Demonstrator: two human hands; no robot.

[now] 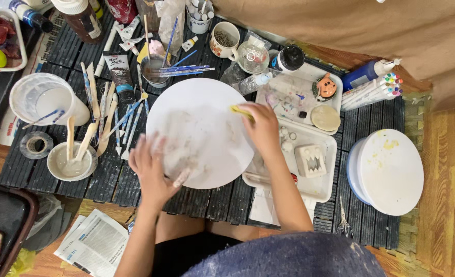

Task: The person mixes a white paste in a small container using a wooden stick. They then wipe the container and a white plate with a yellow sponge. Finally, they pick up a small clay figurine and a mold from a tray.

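A round white disc (pixel 199 110), smeared with pale grey residue, lies on a low black slatted table (pixel 109 179). My left hand (pixel 153 169) rests flat on the disc's near left edge with fingers spread, holding it down. My right hand (pixel 263 125) is at the disc's far right rim, pinching a small yellow sponge (pixel 240 111) against the surface.
Left of the disc lie several brushes and wooden tools (pixel 107 115), a bowl of slip with sticks (pixel 72 160), a clear cup (pixel 40 97) and a tape roll (pixel 35 145). Two white trays (pixel 320 190) sit right, then markers (pixel 373 91) and a white-lidded blue tub (pixel 386 172). Newspaper (pixel 94 243) lies on the floor.
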